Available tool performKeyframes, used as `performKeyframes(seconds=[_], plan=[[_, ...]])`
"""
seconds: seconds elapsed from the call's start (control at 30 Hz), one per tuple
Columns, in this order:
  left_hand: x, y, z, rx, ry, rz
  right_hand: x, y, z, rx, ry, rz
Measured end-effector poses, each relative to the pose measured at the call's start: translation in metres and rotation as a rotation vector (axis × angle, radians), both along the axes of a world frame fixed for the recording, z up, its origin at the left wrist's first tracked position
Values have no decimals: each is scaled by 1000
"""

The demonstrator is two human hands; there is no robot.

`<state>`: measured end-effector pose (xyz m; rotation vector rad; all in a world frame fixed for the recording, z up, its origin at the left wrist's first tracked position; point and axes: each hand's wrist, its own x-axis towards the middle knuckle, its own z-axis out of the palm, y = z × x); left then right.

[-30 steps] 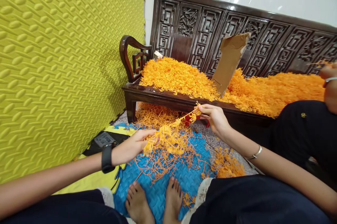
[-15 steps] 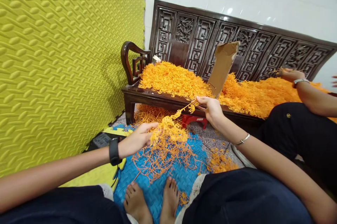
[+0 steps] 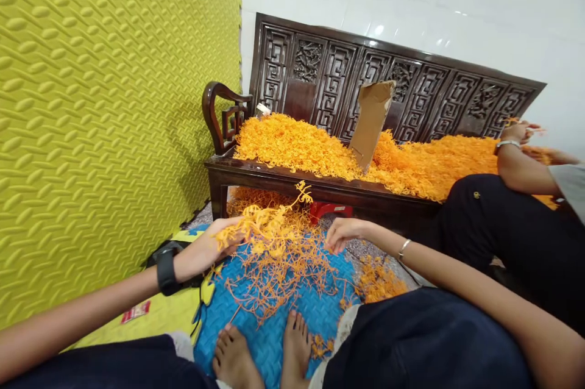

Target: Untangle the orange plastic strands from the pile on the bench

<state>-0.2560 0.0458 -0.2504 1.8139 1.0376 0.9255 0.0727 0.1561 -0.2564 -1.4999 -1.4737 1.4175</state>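
Observation:
My left hand (image 3: 212, 249), with a black watch at the wrist, is closed on a bunch of yellow-orange plastic pieces (image 3: 262, 227). From this bunch a thin strand with curly ends sticks up to the right, in front of the bench edge. My right hand (image 3: 345, 233), wearing a silver bangle, hangs apart from the bunch with its fingers bent together; whether anything is in them is hidden. Below both hands, a tangle of thin orange plastic stems (image 3: 274, 279) lies on the blue foam mat (image 3: 320, 303).
Behind is a dark carved wooden bench (image 3: 283, 172) heaped with orange plastic pieces (image 3: 297, 142). A cardboard piece (image 3: 368, 124) splits the heap. Under the bench stands a red stool (image 3: 331, 210). Yellow foam mat (image 3: 114, 102) rises at left. Another person's hand (image 3: 516, 132) holds orange pieces at right.
My right hand has come down and let go of the strand it was pulling. My left hand has shifted left with the bunch. The other person's hands have moved.

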Motion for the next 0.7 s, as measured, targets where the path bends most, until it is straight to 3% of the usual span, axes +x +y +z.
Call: performKeyframes(seconds=[0.13, 0.2, 0.27, 0.37, 0.47, 0.7], plan=[[-3, -2, 4, 4, 31, 66, 2, 39, 43, 204, 175, 14], [-4, -3, 6, 1, 17, 44, 8, 54, 55, 305, 316, -1], [-5, -3, 5, -5, 4, 21, 10, 57, 46, 220, 350, 78], [-5, -1, 2, -36, 9, 28, 5, 45, 8, 25, 256, 207], [-2, 0, 0, -85, 3, 72, 6, 35, -20, 39, 231, 188], [2, -6, 9, -138, -10, 49, 25, 36, -21, 94, 104, 202]])
